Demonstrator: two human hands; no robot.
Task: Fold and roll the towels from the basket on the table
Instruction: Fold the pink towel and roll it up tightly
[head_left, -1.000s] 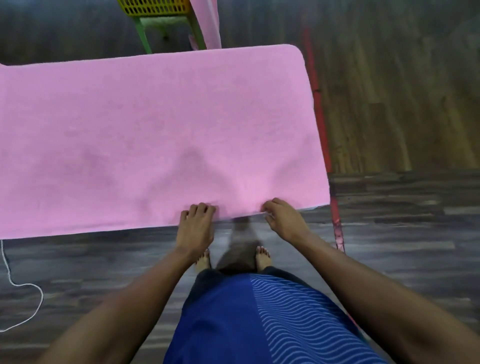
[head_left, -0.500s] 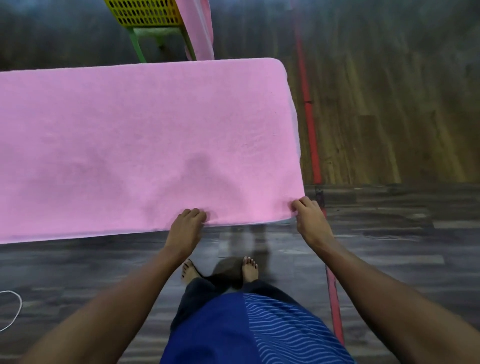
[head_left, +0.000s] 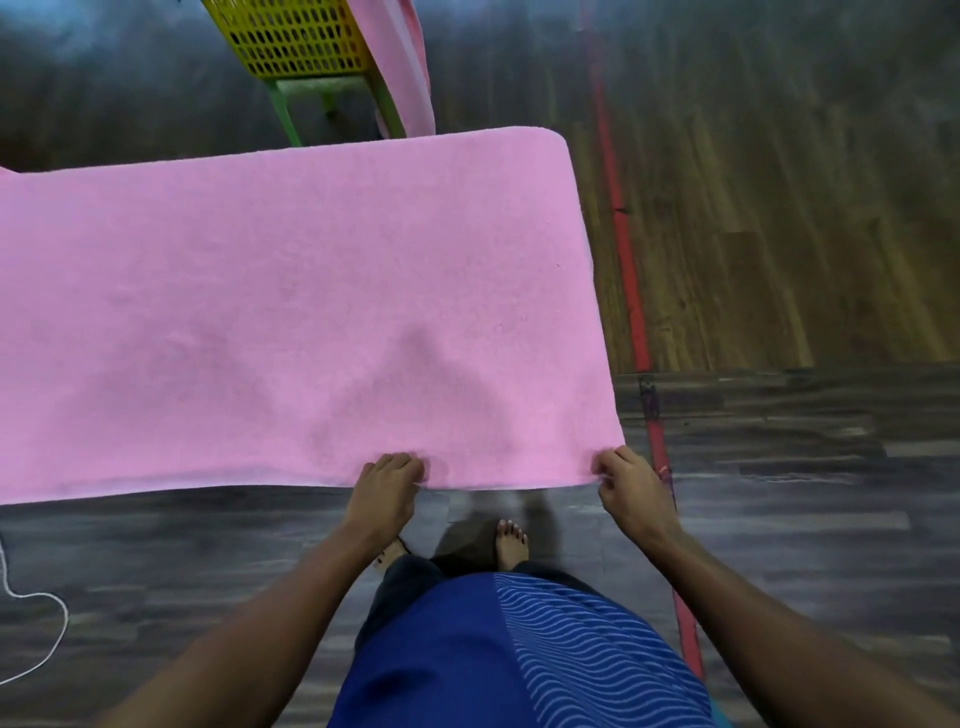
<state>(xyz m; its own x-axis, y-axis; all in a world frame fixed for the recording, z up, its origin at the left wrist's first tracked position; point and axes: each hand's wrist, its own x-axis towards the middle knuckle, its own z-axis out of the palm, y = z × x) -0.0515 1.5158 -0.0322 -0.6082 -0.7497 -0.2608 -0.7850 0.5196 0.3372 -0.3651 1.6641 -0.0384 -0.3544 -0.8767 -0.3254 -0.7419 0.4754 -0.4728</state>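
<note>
Head view, looking down. A pink towel (head_left: 291, 312) lies spread flat and almost free of creases; it fills the left and centre of the view and runs out past the left border, and whatever carries it is hidden under the cloth. Its far right corner is rounded and its right edge hangs slightly over.

The left hand (head_left: 387, 486) sits on the towel's near edge, right of the middle, with its fingers curled down into the cloth and gripping the hem. The right hand (head_left: 631, 491) pinches the near right corner between its thumb and bent fingers. A shallow ridge in the fabric rises just beyond the left hand.

Past the far edge, a yellow perforated basket (head_left: 291, 36) rests on a green stand (head_left: 283, 104). A second pink towel (head_left: 402, 67) hangs down the basket's right side.

On the wooden floor (head_left: 779, 260), a red line (head_left: 626, 249) runs beside the towel's right edge and a white cord (head_left: 49, 618) loops at lower left. One bare foot (head_left: 511, 540) shows above a blue garment (head_left: 457, 654).
</note>
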